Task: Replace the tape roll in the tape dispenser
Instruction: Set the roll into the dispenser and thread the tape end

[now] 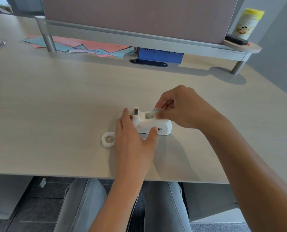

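A white tape dispenser (162, 125) stands on the pale wooden desk (55, 101), cutter end pointing away to the left. My left hand (132, 139) grips it from the left, fingers at the cutter end and thumb on its near side. My right hand (184, 108) pinches a clear tape roll (153, 113) that sits partly inside the dispenser's well. Part of the roll is hidden by my fingers. A white empty tape core (108, 139) lies flat on the desk just left of my left hand.
Pink and blue paper sheets (89, 46) lie under a raised monitor shelf (139, 37) at the back, beside a blue box (161, 55). A yellow-lidded canister (247, 24) and a dark object (236, 40) stand on the shelf's right end. The desk's near edge is just above my knees.
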